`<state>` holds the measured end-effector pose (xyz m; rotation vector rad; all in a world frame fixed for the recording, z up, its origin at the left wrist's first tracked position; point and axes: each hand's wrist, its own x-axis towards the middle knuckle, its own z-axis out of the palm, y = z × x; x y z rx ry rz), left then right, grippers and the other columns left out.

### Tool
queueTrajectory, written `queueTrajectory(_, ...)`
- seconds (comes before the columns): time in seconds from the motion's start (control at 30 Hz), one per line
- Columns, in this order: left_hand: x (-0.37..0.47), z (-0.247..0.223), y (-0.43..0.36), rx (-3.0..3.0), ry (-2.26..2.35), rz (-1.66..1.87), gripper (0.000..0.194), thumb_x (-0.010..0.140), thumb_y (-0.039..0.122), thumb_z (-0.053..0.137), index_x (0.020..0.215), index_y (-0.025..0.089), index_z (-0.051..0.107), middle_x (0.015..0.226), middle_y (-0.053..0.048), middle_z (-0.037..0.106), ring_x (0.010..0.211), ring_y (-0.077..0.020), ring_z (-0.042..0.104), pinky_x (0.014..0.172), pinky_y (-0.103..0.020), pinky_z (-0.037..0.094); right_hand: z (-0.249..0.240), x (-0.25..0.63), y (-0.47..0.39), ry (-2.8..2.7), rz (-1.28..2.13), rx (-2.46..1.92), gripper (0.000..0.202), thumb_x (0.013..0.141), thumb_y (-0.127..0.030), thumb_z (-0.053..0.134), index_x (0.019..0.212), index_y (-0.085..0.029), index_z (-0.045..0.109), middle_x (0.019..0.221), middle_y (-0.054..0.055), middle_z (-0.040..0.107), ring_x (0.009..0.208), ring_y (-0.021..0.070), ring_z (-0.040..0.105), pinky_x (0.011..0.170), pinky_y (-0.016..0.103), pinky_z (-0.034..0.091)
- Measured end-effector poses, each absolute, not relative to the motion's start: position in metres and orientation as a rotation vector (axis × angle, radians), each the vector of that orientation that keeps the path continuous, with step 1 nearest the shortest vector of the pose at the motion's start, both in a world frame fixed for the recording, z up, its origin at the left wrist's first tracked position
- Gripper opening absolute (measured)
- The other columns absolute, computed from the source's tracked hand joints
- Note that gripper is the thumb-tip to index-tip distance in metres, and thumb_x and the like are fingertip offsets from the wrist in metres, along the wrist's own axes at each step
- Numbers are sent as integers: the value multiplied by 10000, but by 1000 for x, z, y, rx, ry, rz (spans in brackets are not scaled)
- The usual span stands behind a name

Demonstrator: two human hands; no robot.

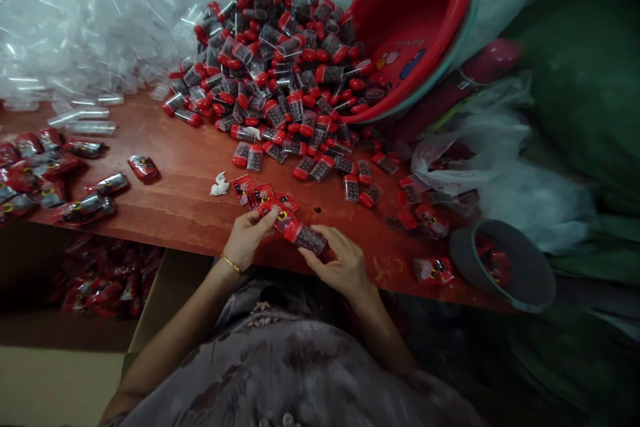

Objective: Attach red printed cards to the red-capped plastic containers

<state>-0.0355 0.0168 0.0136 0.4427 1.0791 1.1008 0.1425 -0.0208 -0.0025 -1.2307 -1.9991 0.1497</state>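
Note:
My left hand [247, 237], with a gold bracelet on its wrist, pinches a red printed wrapper [281, 213] just above the table's front edge. Between my hands lies a small clear plastic bottle [311, 239] with a red cap end and dark contents; the cap end meets the wrapper. Whether it is inside the wrapper I cannot tell. The fingers of my right hand [345, 263] close round the bottle's far end. Several flat red printed wrappers [257, 193] lie just beyond my left hand, beside a crumpled white scrap [219, 184].
A big heap of red-capped bottles [280, 60] leans towards a tilted red basin [455, 0]. Clear empty tubes [90, 127] pile up at the left, near wrapped bottles [83, 207]. A box [150, 300] of red packs stands below. A grey bucket [537, 280] sits at the right.

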Motion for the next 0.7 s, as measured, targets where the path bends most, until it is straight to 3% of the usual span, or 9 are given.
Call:
queueTrajectory(0.27, -26, 11, 13, 429, 1106, 1022, 440, 346, 329, 888, 689, 124, 702, 687, -21, 706, 608, -110, 610, 645, -234, 484, -4, 138, -20, -1990, 127, -1216, 305, 795, -244, 635, 1086, -195, 554, 903, 62, 689, 784, 166, 670, 715, 272, 561)
queueTrajectory(0.4, -22, 8, 12, 453, 1084, 1032, 424, 369, 327, 884, 695, 124, 703, 700, -17, 705, 622, -110, 605, 679, -241, 481, -8, 131, -18, -1939, 126, -1298, 299, 816, -278, 613, 1101, -202, 564, 880, 63, 689, 774, 174, 672, 712, 280, 559)
queueTrajectory(0.57, -17, 3, 13, 417, 1077, 1080, 408, 489, 458, 824, 669, 123, 675, 573, 7, 632, 529, -86, 550, 560, -210, 440, -15, 111, -12, -1827, 176, -1401, 306, 842, -334, 570, 1124, -215, 574, 915, 70, 695, 832, 193, 670, 760, 303, 556)
queueTrajectory(0.7, -14, 2, 13, 423, 1033, 1164, 402, 480, 438, 832, 681, 128, 675, 634, -3, 664, 580, -97, 570, 651, -235, 470, -16, 102, -7, -1788, 228, -1385, 290, 836, -340, 576, 1094, -209, 592, 891, 68, 695, 802, 186, 665, 751, 299, 552)
